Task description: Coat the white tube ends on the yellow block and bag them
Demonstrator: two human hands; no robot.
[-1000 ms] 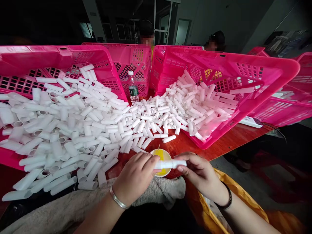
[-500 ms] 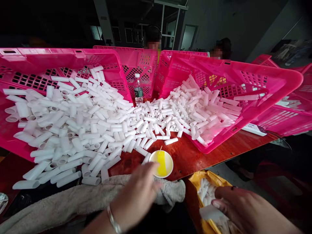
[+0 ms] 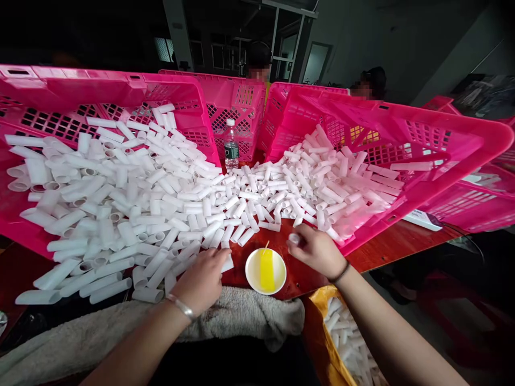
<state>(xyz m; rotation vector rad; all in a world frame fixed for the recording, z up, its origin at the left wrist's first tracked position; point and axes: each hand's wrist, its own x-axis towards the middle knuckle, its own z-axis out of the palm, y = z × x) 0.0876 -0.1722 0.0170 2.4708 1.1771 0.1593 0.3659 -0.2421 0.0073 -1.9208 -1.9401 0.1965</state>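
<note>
My left hand (image 3: 201,280) rests on the near edge of a big heap of white plastic tubes (image 3: 132,209), its fingers curled over one white tube (image 3: 227,264). My right hand (image 3: 317,249) is closed round a short white tube (image 3: 295,238) by the smaller heap of short tubes (image 3: 306,187). Between the hands stands a small white bowl (image 3: 265,271) of yellow liquid with a thin stick in it. A yellow bag (image 3: 341,332) below my right forearm holds more white tubes.
Tipped pink plastic crates (image 3: 100,96) (image 3: 402,139) spill the tubes onto a red-brown table (image 3: 378,241). A water bottle (image 3: 230,145) stands between them. A grey towel (image 3: 225,316) lies at the near edge. Two people sit behind the crates.
The joined tube that both hands held has gone into the yellow bag. My right hand came back up to the short tubes and took one; my left hand reached the long tubes.
</note>
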